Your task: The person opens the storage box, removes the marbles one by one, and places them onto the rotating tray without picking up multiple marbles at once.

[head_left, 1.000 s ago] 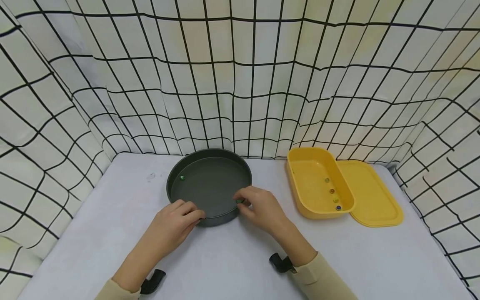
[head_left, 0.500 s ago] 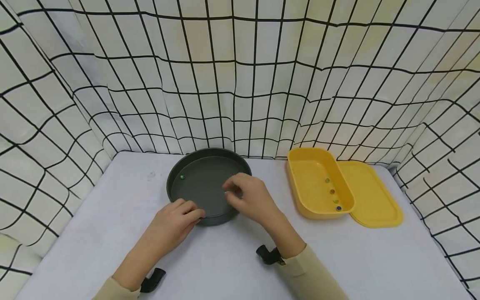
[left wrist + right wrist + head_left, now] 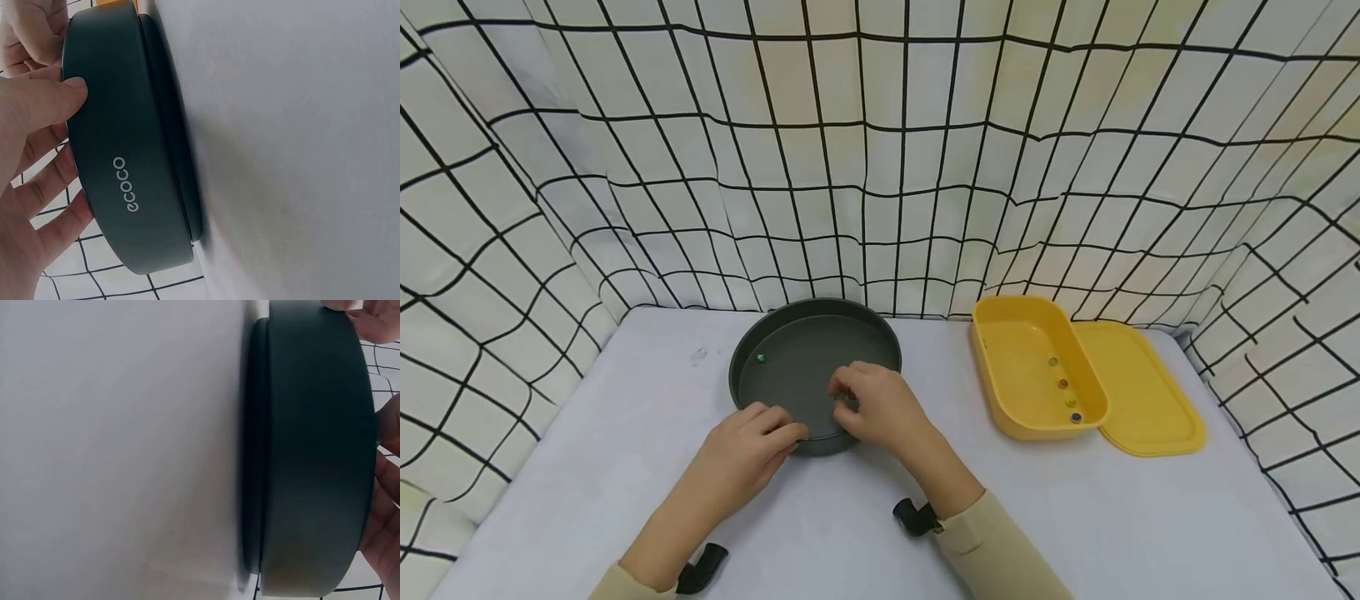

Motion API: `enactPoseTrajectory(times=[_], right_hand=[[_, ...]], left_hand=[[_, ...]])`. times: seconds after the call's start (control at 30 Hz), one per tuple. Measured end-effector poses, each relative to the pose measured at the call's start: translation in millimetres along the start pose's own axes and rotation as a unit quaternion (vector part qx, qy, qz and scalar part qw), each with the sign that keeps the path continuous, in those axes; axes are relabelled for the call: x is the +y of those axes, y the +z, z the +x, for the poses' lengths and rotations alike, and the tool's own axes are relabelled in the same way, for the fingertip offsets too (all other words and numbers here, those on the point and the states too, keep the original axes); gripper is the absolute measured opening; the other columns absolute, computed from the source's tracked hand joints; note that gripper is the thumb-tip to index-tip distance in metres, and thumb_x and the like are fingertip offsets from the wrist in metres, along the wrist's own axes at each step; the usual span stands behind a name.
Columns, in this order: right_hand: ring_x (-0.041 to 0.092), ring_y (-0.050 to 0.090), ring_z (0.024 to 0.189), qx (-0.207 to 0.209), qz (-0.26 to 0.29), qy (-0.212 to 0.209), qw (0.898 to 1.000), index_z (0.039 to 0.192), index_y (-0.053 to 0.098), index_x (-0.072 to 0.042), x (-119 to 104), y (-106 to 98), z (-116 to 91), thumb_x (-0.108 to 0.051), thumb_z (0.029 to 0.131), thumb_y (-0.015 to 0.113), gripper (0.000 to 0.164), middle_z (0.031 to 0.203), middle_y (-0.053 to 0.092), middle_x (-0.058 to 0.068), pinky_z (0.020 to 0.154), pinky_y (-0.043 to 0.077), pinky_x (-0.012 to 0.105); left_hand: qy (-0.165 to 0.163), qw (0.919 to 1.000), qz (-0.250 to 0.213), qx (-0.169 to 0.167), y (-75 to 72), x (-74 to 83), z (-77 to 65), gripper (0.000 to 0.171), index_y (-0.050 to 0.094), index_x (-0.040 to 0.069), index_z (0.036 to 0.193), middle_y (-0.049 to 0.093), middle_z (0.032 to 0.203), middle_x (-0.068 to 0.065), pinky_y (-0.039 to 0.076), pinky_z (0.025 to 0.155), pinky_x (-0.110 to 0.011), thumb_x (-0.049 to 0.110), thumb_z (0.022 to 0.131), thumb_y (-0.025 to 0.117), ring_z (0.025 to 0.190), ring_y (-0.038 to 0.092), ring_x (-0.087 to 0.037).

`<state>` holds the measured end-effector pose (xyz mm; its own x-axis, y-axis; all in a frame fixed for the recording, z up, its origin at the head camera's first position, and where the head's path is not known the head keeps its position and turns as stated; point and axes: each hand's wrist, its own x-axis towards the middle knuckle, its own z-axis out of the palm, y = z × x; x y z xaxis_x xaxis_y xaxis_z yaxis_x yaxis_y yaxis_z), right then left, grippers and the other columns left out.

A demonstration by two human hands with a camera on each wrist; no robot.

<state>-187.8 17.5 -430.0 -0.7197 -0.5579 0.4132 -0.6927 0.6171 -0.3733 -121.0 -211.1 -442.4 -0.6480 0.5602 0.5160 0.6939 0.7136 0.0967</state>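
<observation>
- Head view: the left hand point(image 3: 752, 446) holds the near side of a round dark green pan point(image 3: 801, 342), with its fingers pinched on the rim.
- The right hand point(image 3: 880, 408) is over the pan. Its fingers are close together, pinching a green marble point(image 3: 839, 397). Only a bit of it peeks out.
- Another green marble point(image 3: 762, 358) lies in the pan, farther away than the left fingers and well apart from them.
- A yellow box point(image 3: 1015, 350) sits well to the right of the right fingers. Four little marbles point(image 3: 1063, 383) lie in it in a line, and the nearest one is blue.
- A yellow lid point(image 3: 1146, 387) lies just past the box, even farther from the right fingers.
- Left wrist view: the left thumb presses the outside of the pan, and the other fingers are on the far side of the rim. White letters point(image 3: 124, 184) below the thumb say "ecoco".
- Right wrist view: the right fingers bend just past the rim. I cannot tell the marble clearly here. The left thumb touches the pan at the top.
</observation>
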Motion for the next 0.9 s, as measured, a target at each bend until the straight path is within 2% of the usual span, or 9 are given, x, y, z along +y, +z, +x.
enactPoseTrajectory(times=[0.43, 0.9], right_hand=[[0.004, 0.052, 0.071, -0.033, 0.002, -0.003, 0.999, 0.093, 0.071, -0.017, 3.1, 9.4, -3.1, -0.010, 0.085, 0.068, 0.012, 0.084, 0.066, -0.006, 0.063, 0.044, 0.016], [0.006, 0.060, 0.076, -0.042, 0.002, 0.010, 0.999, 0.094, 0.072, -0.018, 2.9, 8.2, -5.0, -0.011, 0.086, 0.070, 0.011, 0.089, 0.068, -0.006, 0.068, 0.049, 0.017]], left_hand=[[-0.008, 1.0000, -0.001, -0.005, -1.2, 0.5, -0.1, 0.029, 0.071, 0.022, 0.101, 0.064, 0.094, 0.008, 0.053, 0.071, -0.030, 0.008, 0.079, 0.082, 0.085, 0.057, -0.013], [-0.007, 1.0000, 0.000, -0.004, -0.4, 0.1, -0.2, 0.028, 0.071, 0.022, 0.100, 0.064, 0.094, 0.008, 0.053, 0.071, -0.030, 0.007, 0.079, 0.082, 0.085, 0.057, -0.013]])
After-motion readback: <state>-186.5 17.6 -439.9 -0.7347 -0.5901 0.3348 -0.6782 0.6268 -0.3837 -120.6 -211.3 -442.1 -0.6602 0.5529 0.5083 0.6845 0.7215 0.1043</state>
